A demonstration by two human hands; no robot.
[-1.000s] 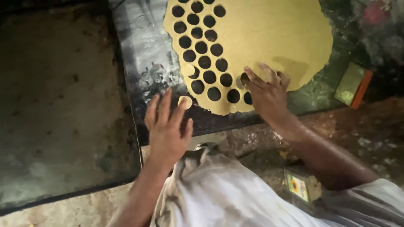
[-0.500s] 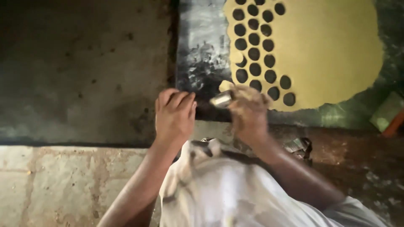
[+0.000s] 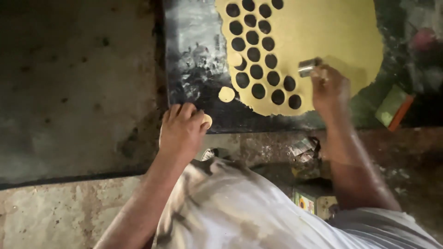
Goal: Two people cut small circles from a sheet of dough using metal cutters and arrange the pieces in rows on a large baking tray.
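My right hand [image 3: 328, 88], right of centre in the frame, pinches a small metal ring cutter [image 3: 308, 67] over the yellow dough sheet [image 3: 323, 32] at the top. My left hand [image 3: 181, 129], at centre, curls shut around a cut dough disc [image 3: 207, 121], and another loose disc [image 3: 226, 94] lies on the dark slab [image 3: 189, 55] just above it.

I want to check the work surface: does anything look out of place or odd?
One small round dough disc lies alone on the dark slab, apart from the yellow rolled dough sheet. Another cut round sits askew in its hole. Nothing looks spilled.
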